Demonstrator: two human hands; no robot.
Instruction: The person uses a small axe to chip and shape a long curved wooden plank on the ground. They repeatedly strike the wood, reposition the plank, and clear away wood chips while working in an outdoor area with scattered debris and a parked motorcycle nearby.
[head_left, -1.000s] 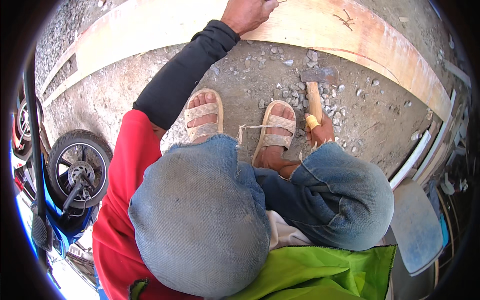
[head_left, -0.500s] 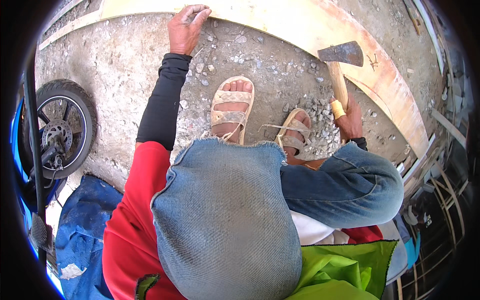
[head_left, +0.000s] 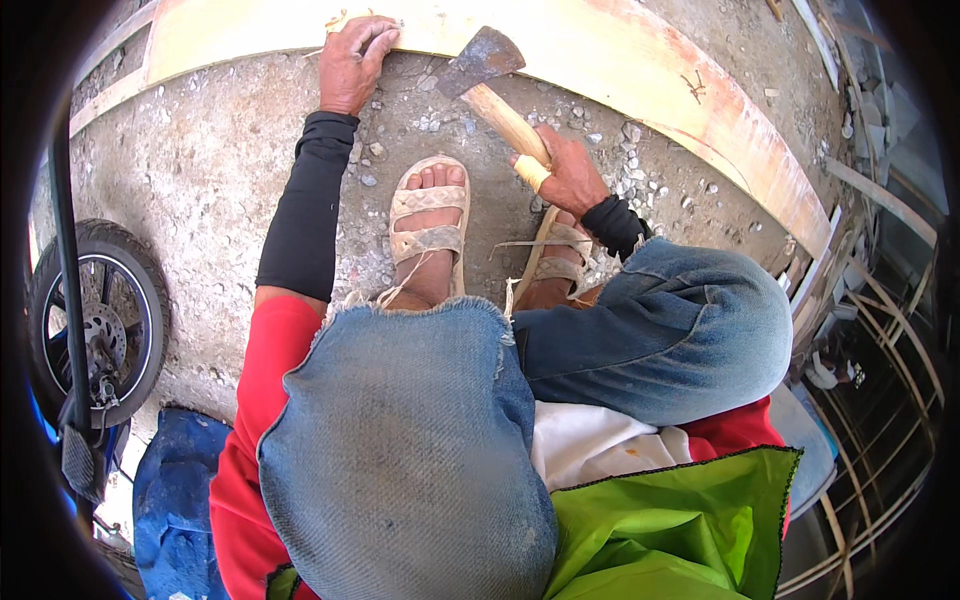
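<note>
My right hand (head_left: 572,172) is wrapped round the wooden handle of a hatchet (head_left: 510,125). A yellowish wrap covers its thumb. The dark metal head points up and left, over the near edge of a long pale wooden board (head_left: 600,60). My left hand (head_left: 352,65) rests at that edge, left of the hatchet head, fingers and thumb drawn together in a pinch. Something tiny shows at the fingertips, too small to name. Farther right on the board lies a small cluster of thin brown pieces that look like nails (head_left: 693,87).
Gravelly ground lies under my sandalled feet (head_left: 432,215). At the left stands a motorcycle wheel (head_left: 98,320), with a blue cloth (head_left: 180,500) below it. Wooden strips (head_left: 885,200) and scraps are heaped at the right. Green cloth (head_left: 680,530) spreads beside my leg.
My right hand has swung the hatchet left, from the board's right part to near my left hand. My left hand stays pinched at the board's edge. The whole view has shifted slightly.
</note>
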